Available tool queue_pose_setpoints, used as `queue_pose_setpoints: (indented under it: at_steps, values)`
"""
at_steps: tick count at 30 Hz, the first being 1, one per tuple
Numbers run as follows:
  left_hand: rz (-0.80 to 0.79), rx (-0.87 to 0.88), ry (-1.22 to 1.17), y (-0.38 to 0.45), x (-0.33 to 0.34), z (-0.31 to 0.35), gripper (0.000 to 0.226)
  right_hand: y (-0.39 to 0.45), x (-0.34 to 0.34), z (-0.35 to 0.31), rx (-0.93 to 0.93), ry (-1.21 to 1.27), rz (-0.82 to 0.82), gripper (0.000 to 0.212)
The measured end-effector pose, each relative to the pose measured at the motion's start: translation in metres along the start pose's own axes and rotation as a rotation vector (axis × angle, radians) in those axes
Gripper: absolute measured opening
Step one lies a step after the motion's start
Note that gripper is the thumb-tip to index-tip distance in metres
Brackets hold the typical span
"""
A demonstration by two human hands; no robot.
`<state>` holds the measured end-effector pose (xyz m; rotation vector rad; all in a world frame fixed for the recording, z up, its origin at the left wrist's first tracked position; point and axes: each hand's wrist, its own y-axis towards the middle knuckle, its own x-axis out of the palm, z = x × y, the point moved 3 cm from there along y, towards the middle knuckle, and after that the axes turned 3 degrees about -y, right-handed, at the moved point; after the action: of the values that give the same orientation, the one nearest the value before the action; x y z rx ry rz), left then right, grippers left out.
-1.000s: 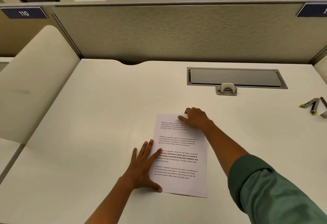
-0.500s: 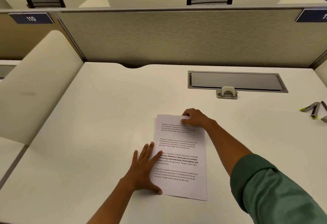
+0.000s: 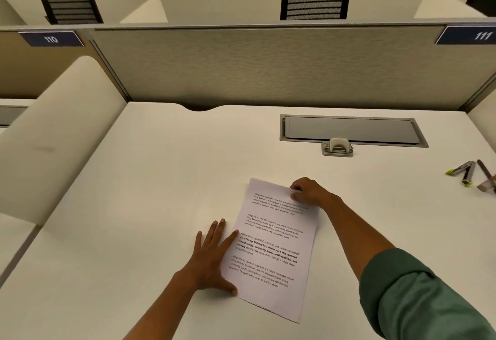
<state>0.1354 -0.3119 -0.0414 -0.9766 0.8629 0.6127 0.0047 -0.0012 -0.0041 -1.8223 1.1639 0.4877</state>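
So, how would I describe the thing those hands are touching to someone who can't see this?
Find the white desk in front of the grey partition. At its near middle lies a printed paper, slightly turned, the left hand flat at its left edge and the right hand gripping its far right corner. It alone carries paragraphs of black text, one in bold.

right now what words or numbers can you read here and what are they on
"110": left blue sign on the partition.
"111": right blue sign.
"Village life is a peaceful, close-knit, and nature-connected way of living. Defined by a slower pace, it is centered": paper; the finer lines are too small.
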Motion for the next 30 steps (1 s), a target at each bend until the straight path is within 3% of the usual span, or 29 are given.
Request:
queue_pose_setpoints:
  at_steps: [4,7,10,12,19,30]
  values:
    - [0.124,-0.065,-0.242,0.002,-0.012,0.002,0.110,-0.017,-0.001,0.029,0.054,0.114,0.039,0.016]
    - [0.365,-0.110,-0.468,0.006,-0.024,0.007,0.078,-0.034,-0.003,0.051,0.112,0.213,0.091,0.007]
    - [0.576,-0.227,-0.640,0.011,-0.033,0.014,0.051,-0.050,-0.005,0.074,0.179,0.306,0.149,0.027]
    - [0.641,-0.278,-0.742,0.017,-0.036,0.022,0.040,-0.064,-0.006,0.089,0.227,0.379,0.184,0.014]
    - [0.595,-0.305,-0.970,0.042,-0.036,0.058,0.033,-0.110,0.003,0.140,0.354,0.648,0.326,0.014]
    - [0.546,-0.271,-1.018,0.076,-0.036,0.121,0.049,-0.159,0.006,0.191,0.462,0.932,0.499,0.011]
